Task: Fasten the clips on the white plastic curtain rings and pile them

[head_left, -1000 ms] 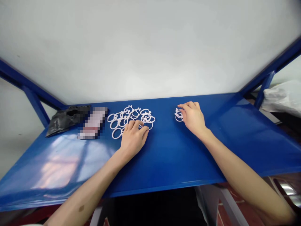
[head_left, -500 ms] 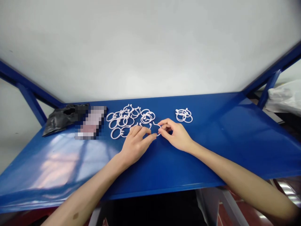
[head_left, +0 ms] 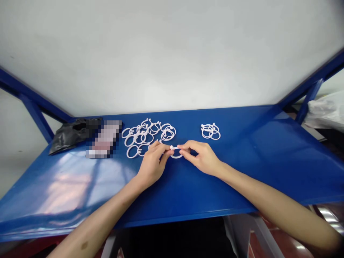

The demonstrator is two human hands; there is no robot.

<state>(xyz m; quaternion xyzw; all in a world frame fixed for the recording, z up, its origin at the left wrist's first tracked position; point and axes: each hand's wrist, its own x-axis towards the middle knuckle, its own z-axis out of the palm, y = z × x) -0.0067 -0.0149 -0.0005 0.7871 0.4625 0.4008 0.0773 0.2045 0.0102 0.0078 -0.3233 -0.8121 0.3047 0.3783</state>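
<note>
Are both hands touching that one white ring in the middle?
Touching. The head view shows the left hand and right hand each pinching an end of the ring.

No legible text, labels or nos. anywhere — flat item (head_left: 103,144) beside the black bag (head_left: 70,134) on the blue table (head_left: 242,172) is pixelated, unreadable.

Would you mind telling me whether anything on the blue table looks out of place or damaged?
Nothing stands out. White rings lie in a loose pile and a smaller pile on the blue table; both hands hold one ring.
</note>
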